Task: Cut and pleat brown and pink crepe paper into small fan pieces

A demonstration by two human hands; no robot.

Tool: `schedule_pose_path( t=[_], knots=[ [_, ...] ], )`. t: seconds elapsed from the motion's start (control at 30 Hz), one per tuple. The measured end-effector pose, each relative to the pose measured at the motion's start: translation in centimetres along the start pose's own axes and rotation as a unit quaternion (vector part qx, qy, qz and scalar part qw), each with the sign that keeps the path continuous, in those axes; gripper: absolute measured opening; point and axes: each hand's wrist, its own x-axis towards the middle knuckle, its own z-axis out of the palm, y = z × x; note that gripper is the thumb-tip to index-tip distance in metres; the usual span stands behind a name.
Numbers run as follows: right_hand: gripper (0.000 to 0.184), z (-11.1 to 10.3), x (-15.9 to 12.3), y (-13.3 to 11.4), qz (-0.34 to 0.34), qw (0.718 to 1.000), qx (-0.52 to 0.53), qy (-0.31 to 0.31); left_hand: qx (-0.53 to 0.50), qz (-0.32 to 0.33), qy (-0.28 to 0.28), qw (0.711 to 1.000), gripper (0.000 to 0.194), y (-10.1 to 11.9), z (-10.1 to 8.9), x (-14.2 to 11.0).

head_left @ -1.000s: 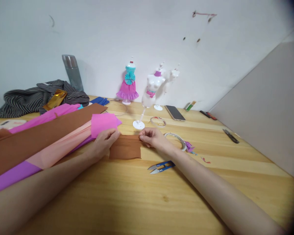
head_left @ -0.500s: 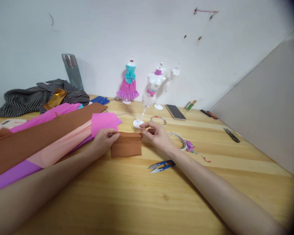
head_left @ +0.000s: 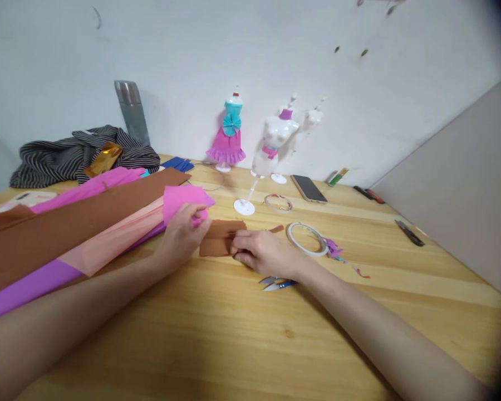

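Pale wood grain runs across the tabletop (head_left: 250, 345), which meets a scuffed white wall (head_left: 183, 50) behind two miniature dress forms, one in a pink skirt (head_left: 225, 146). Beyond the blue-handled thread snips (head_left: 280, 285), a small brown crepe-like sheet (head_left: 217, 245) lies flat between the hands, its long axis running left to right. At its left end, the left hand (head_left: 184, 231) is loosely curled, thumb and forefinger apart; the right hand (head_left: 256, 249) covers its right end, fingers bent close together, whether pinching I cannot tell.
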Motion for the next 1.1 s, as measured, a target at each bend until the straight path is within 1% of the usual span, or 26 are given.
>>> schedule_pose_path(
  t=[0.03,0.07,0.1,0.17,0.23,0.3,0.37,0.43,0.63,0.87,1.1],
  knots=[
    [0.013,0.1,0.0,0.2,-0.001,1.0,0.004,0.004,0.007,0.032,0.011,0.999,0.026,0.4,-0.3,-0.2],
    [0.013,0.1,0.1,0.3,0.0,1.0,0.008,0.009,0.005,0.065,0.0,0.998,0.022,0.7,-0.6,-0.4],
    [0.013,0.2,0.1,0.4,0.002,1.0,0.012,0.014,0.002,0.094,-0.03,0.995,0.019,1.0,-0.8,-0.6],
    [0.013,0.2,0.1,0.4,0.01,0.999,0.022,0.025,0.013,0.142,-0.122,0.982,0.019,1.2,-0.9,-0.9],
    [0.013,0.1,0.1,0.5,0.02,0.999,0.031,0.032,0.058,0.175,-0.201,0.962,0.02,1.2,-0.7,-1.1],
    [0.013,0.0,0.1,0.5,0.031,0.998,0.039,0.029,0.106,0.185,-0.237,0.948,0.02,1.0,-0.4,-1.1],
    [0.012,-0.1,0.1,0.5,0.037,0.998,0.046,0.022,0.13,0.169,-0.247,0.945,0.015,0.9,-0.1,-1.1],
    [0.012,-0.2,0.1,0.5,0.038,0.998,0.05,0.016,0.132,0.143,-0.248,0.949,0.013,1.0,-0.1,-1.1],
    [0.011,-0.2,0.2,0.5,0.063,0.996,0.056,0.006,0.129,0.086,-0.272,0.95,0.017,2.0,-0.4,-1.0],
    [0.008,-0.4,-0.1,0.6,0.124,0.99,0.067,-0.014,0.15,0.063,-0.27,0.949,0.019,1.8,-0.2,-1.1],
    [0.009,-0.8,-0.2,0.6,0.151,0.987,0.058,-0.018,0.165,0.064,-0.269,0.947,0.013,1.6,-0.2,-1.2]
  ],
)
